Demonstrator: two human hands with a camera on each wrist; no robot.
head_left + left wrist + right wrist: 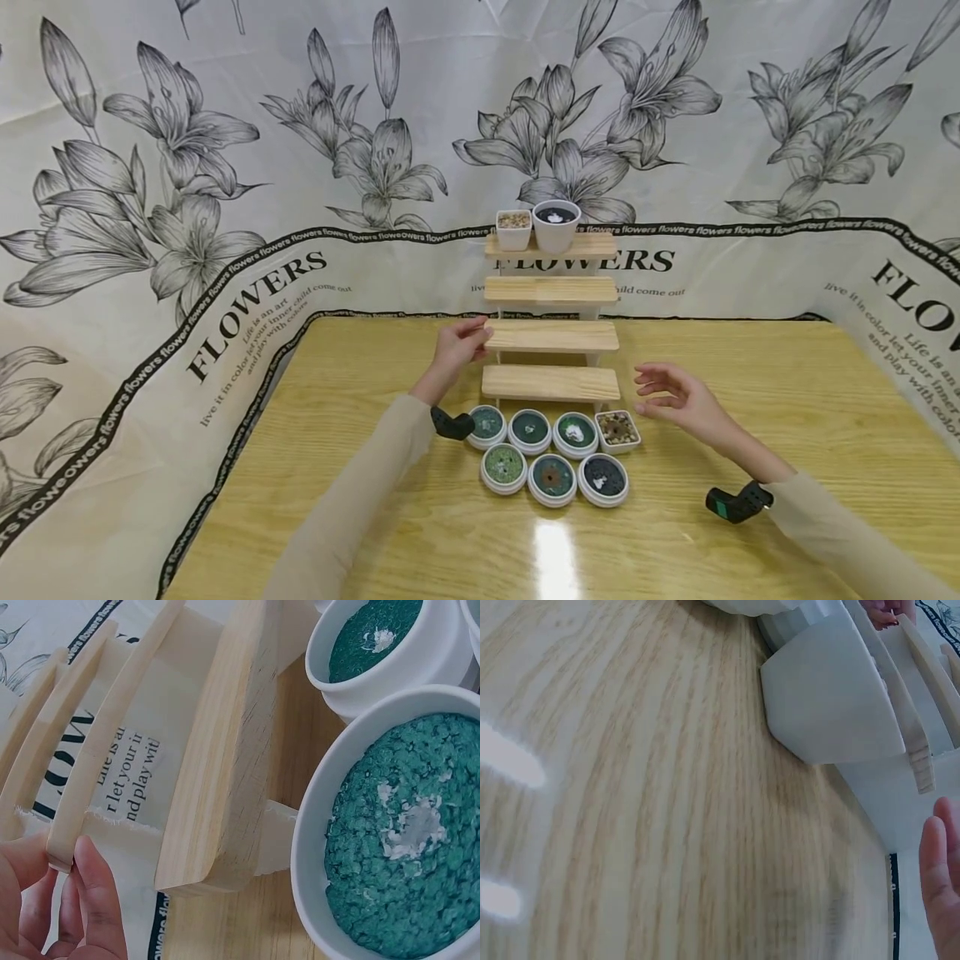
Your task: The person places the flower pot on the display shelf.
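Observation:
A tiered wooden display stand with plank shelves stands on the table. My left hand pinches the left end of its second shelf from the bottom. In the left wrist view, thumb and fingers lie on either side of that plank end. To the right of the lowest shelf, my right hand is held in the air, fingers loosely bent, holding nothing. Nearest it is a square white pot filled with pebbles. On the top shelf sit a small square pot and a larger round white pot.
Several round white pots stand in two rows before the stand, including one with green fill and one with dark fill. Behind the table hangs a flower-printed cloth. Each wrist wears a black camera mount.

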